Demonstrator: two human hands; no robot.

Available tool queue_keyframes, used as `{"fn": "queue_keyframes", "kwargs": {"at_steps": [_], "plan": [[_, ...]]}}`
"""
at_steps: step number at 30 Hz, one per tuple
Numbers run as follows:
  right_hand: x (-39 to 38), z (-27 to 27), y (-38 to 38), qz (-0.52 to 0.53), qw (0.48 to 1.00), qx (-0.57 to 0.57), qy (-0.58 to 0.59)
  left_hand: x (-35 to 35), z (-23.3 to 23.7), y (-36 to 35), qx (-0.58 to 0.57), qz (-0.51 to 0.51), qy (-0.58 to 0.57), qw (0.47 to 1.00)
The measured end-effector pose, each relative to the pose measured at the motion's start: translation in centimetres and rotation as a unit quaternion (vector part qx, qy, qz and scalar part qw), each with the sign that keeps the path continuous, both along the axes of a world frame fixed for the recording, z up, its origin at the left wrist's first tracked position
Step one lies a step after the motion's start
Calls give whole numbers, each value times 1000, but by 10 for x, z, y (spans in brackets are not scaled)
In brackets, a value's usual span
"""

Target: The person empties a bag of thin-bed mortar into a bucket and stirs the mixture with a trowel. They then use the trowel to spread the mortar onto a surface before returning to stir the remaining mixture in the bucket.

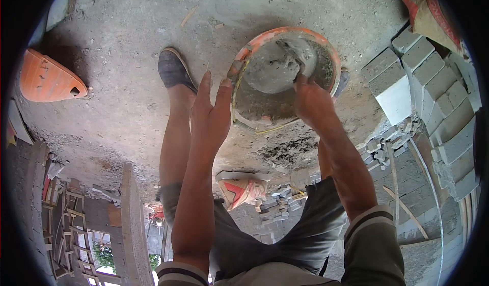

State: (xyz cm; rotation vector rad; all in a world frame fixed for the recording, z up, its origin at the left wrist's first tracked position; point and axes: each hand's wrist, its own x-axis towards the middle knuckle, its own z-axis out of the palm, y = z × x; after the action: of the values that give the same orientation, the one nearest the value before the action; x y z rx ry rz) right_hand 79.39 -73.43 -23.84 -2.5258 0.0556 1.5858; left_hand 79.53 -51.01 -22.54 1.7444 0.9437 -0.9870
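A round orange basin (332, 57) with a mortar-smeared rim sits on the ground between my feet. Wet grey mortar (270, 69) is heaped in its far half. My right hand (313, 102) is closed around the handle of what looks like a trowel (301, 68), its blade hidden in the mortar. Just left of the basin, my left hand (211, 110) is held with fingers stretched and apart, nothing in it. A yellow strip (270, 129) runs along the basin's near and left edge.
Grey blocks (433, 77) are stacked at the right, below a red and brown sack (433, 13). An orange, cut-looking container (48, 77) lies at the left. My shoe (175, 67) stands left of the basin. Behind my legs are a crumpled sack (242, 192) and rubble.
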Motion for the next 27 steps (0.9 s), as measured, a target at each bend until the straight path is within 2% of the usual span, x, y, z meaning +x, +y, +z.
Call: {"fn": "queue_keyframes", "kwargs": {"at_steps": [1, 2, 3, 4, 6, 9, 11, 12, 14, 16, 19, 24, 25, 27], "plan": [[-14, -10, 17, 69, 997, -25, 8, -6, -3, 1, -1, -2, -2, 1000], [-23, -19, 25, 135, 989, -50, 13, -16, -8, 5, 8, -59, -61, 996], [-28, -18, 24, 132, 990, -51, 8, -20, -12, 8, 18, -116, -121, 986], [-37, -7, 20, 170, 985, -40, 3, -10, -7, 8, 19, -119, -120, 985], [-42, 16, -4, 211, 977, -30, 0, 9, 4, 4, 15, -31, -9, 999], [-10, 37, -41, 162, 986, 35, 34, 15, 5, 7, -5, 11, -17, 1000], [2, 51, -43, 28, 999, -29, 24, 13, 3, 9, 16, -13, -20, 1000], [-6, 37, -44, -9, 999, -43, 9, 11, 4, 8, 31, -43, -25, 998], [-18, 7, -26, -12, 999, -31, 13, 9, 6, 6, 18, -30, -9, 999], [-47, -19, -3, 91, 995, -18, 38, 15, 5, 4, 10, -16, -9, 1000], [-62, 4, 16, 128, 989, 13, 79, 14, 10, 4, 14, -24, -15, 999], [-60, 59, 3, -68, 993, 65, 71, 17, 9, 5, -1, 9, -20, 1000], [-60, 55, 7, -65, 993, 67, 76, 18, 12, 5, 2, 12, -16, 1000], [-52, 33, 18, -174, 974, 138, 53, 25, 18, 2, 2, -3, 49, 999]]}}
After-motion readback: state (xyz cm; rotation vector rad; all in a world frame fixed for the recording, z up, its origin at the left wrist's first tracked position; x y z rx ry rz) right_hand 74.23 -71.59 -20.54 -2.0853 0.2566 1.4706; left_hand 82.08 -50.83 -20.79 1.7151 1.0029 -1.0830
